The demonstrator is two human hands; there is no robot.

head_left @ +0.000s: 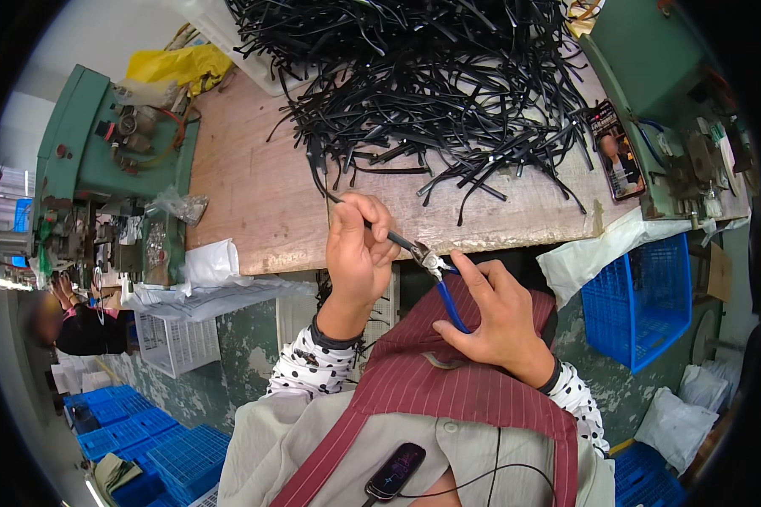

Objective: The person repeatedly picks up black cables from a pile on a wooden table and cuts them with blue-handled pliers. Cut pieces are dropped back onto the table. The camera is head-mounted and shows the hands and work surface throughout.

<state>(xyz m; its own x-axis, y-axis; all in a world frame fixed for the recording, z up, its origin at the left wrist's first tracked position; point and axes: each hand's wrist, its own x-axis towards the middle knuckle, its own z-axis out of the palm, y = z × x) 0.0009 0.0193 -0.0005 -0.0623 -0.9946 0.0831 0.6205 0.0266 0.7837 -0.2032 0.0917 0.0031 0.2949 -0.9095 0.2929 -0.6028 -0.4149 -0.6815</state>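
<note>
Pinched in my left hand [361, 245] is a thin black eyeglass temple [389, 233], its curved tip reaching back toward the heap. My right hand [496, 314] holds a pair of blue-handled cutting pliers [450, 306], thumb and forefinger spread around the handles. The pliers' jaws [422, 253] meet the near end of the temple; whether they grip it I cannot tell. A large pile of black eyeglass temples [448, 101] covers the far part of the wooden table [245, 160], just beyond my hands.
Green machines [76, 144] [651, 59] flank the table. A boxed package [617, 152] leans by the right one. A blue crate [638, 300] stands at lower right, stacked blue crates [186, 460] at lower left. Another person [89, 325] works at far left.
</note>
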